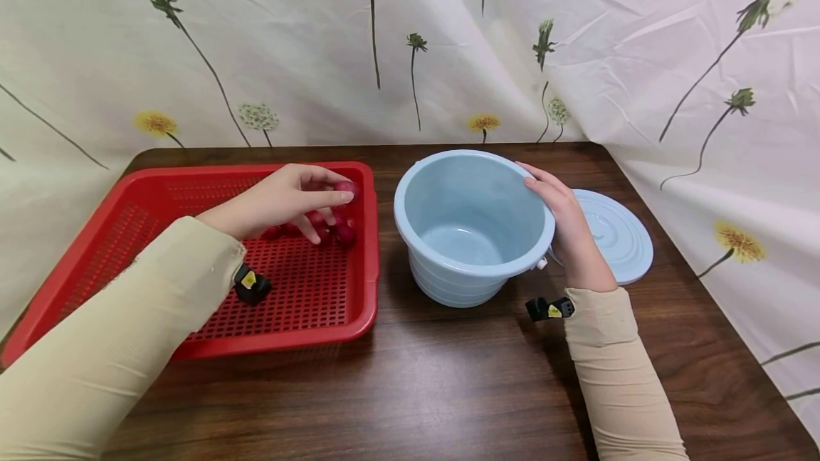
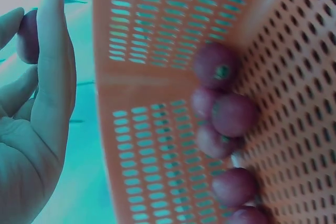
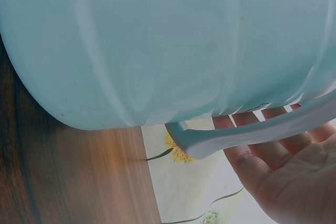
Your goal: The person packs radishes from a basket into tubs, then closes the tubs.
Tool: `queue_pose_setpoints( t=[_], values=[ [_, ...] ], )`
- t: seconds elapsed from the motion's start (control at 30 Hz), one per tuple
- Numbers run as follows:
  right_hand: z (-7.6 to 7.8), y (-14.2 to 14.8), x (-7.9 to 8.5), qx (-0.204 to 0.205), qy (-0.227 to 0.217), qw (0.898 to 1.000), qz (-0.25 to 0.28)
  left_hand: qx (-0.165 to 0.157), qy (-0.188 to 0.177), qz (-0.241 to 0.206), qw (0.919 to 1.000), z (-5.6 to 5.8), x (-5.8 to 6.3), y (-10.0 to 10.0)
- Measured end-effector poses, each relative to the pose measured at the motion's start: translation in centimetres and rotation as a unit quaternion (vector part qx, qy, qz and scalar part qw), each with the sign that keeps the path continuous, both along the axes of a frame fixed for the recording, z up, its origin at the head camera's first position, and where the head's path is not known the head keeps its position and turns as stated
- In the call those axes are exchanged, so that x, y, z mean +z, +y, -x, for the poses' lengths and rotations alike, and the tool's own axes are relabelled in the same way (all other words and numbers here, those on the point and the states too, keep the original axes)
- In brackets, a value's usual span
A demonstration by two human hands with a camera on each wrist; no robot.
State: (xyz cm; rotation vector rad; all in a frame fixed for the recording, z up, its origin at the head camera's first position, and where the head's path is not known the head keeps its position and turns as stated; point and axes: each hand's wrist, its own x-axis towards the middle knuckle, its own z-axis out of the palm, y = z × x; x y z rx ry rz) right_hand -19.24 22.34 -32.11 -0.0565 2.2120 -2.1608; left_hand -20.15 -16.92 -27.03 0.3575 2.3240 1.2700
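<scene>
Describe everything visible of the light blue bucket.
The light blue bucket is round, plastic-looking and ribbed, with a broad rim and a handle. It is uncovered, nothing visible inside. It stands mouth up on the table between the red basket and the lid; slight tilt is hard to judge. The right hand grips its right rim.

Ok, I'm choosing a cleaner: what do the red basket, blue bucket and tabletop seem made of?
Red basket: probably glossy molded plastic, given its regular perforations and shiny edges. Light-blue bucket: likely smooth plastic, with a soft sheen and molded ridges. Tabletop: brown wood grain, slightly reflective; varnished wood or laminate, unclear which.
</scene>
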Motion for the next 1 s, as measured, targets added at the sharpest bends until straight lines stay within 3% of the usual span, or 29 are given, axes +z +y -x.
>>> queue_pose_setpoints(
  t=[0.4,0.63,1.0],
  values=[
    [0.0,0.0,0.1,0.002,-0.008,1.000,-0.001,0.012,0.061,-0.020,0.9979,-0.5,2.3,2.4],
    [0.0,0.0,0.0,-0.001,-0.003,1.000,-0.006,0.016,0.056,-0.050,0.9970,-0.6,3.4,4.0],
    [0.1,0.0,0.0,-0.003,0.000,1.000,-0.001,-0.019,0.057,-0.079,0.9951,-0.3,4.5,6.6]
  ],
)
